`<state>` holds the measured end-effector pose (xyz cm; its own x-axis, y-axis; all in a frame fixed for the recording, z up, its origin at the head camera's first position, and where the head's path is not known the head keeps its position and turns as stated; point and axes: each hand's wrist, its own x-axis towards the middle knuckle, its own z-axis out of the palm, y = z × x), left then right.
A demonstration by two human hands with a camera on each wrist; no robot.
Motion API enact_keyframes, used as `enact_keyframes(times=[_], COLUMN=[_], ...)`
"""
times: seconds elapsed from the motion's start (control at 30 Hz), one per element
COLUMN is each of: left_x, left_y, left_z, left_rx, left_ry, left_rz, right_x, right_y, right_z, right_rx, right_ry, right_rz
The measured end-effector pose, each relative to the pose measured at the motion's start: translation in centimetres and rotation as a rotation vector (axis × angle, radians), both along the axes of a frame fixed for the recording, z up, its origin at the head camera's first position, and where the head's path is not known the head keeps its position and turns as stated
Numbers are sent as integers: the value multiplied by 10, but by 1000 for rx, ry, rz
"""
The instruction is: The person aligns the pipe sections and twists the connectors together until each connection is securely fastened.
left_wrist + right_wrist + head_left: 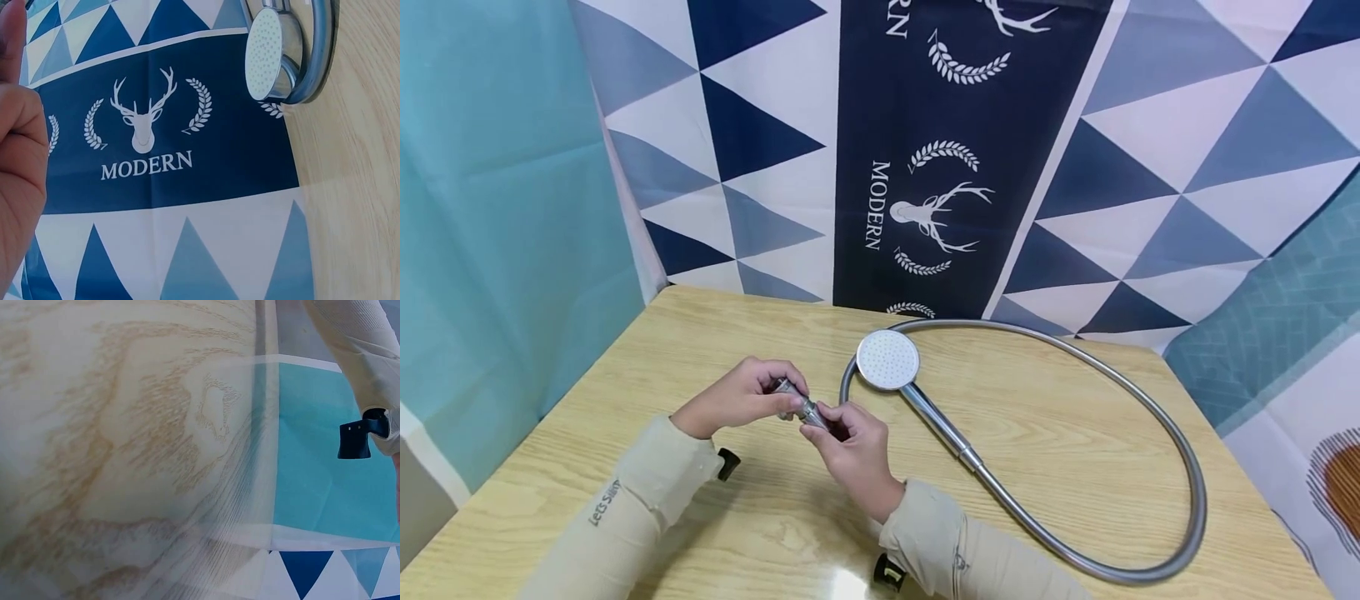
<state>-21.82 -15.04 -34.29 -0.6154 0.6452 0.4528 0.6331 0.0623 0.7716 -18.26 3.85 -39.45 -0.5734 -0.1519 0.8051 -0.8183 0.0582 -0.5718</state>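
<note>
Both hands meet over the middle of the table in the head view, gripping one small grey metal fitting (809, 413). My left hand (741, 400) holds its upper left end, thumb along the near side. At the lower right end, my right hand (857, 450) pinches it between thumb and fingers. Much of the fitting is hidden by the fingers, and I cannot tell its exact kind. Just right of the hands lies a chrome hand shower (887, 360), its dotted white face up. In the left wrist view, part of the left hand (22, 150) shows at the left edge.
A grey metal shower hose (1191, 483) runs from the handle in a wide loop across the right side of the wooden table (700, 358). Behind the table hangs a patterned cloth (775, 167); a teal cloth (512, 208) hangs at the left.
</note>
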Motion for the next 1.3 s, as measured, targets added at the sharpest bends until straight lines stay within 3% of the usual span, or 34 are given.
enact_keyframes(times=[0.27,0.43,0.6,0.73,0.9,1.13,1.3], left_x=[-2,-1,-1,0,1,1,1], left_y=[2,1,3,5,4,4,6], left_z=[7,8,6,7,5,7,7], left_rx=[-11,-2,-9,-13,-27,-37,-33], left_ry=[7,48,59,34,27,9,-4], left_rz=[2,-21,-36,-20,-6,6,3], right_x=[0,2,3,3,3,4,3], right_y=[5,4,1,2,4,9,13], right_z=[7,9,10,11,12,23,24], right_rx=[32,99,85,29,30,59,85], right_ry=[-57,-64,-167,-198,-218,-454,-508], right_rz=[57,-21,-70,-37,1,81,133])
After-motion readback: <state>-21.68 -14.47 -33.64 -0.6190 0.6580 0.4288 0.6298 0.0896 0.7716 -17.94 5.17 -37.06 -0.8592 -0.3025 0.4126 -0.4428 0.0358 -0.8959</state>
